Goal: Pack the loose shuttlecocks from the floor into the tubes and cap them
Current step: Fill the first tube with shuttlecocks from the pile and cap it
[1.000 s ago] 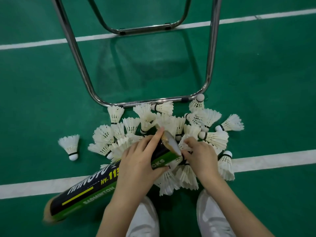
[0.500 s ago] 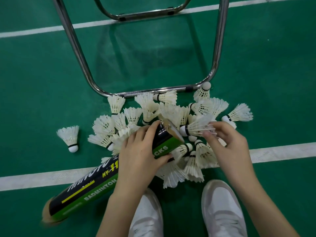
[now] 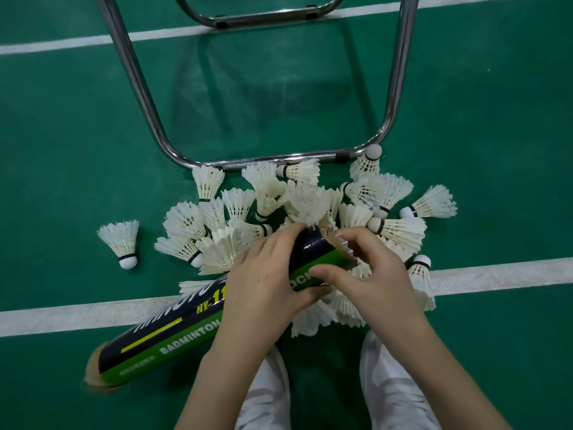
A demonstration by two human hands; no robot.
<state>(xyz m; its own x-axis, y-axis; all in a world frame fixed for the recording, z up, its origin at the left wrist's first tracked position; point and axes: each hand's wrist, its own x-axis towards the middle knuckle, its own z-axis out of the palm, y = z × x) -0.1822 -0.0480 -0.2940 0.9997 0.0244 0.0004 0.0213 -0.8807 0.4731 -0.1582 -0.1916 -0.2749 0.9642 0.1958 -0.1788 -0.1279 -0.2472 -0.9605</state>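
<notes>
Over the white line on the floor (image 3: 77,125), the left hand (image 3: 263,283) grips the tube (image 3: 173,336), tilted above the pile of shuttlecocks (image 3: 310,200). The right hand (image 3: 369,274) pinches a shuttlecock (image 3: 339,240) at the tube's mouth, feathers showing between fingertips. Best fed cork-first, kept straight, without crushing feathers.

- Bright, even overhead light across the green floor (image 3: 480,103); soft shadow under the chrome chair frame (image 3: 400,72).
- Thin glare streaks along the frame's tubes; a small sheen on the black tube (image 3: 173,333) near its mouth.
- Wide-angle bend in the white court line (image 3: 93,315) and the frame legs toward the edges.
- Slight motion blur at the tube's near end; white shuttlecocks (image 3: 400,228) close to overexposed, feather detail soft.
</notes>
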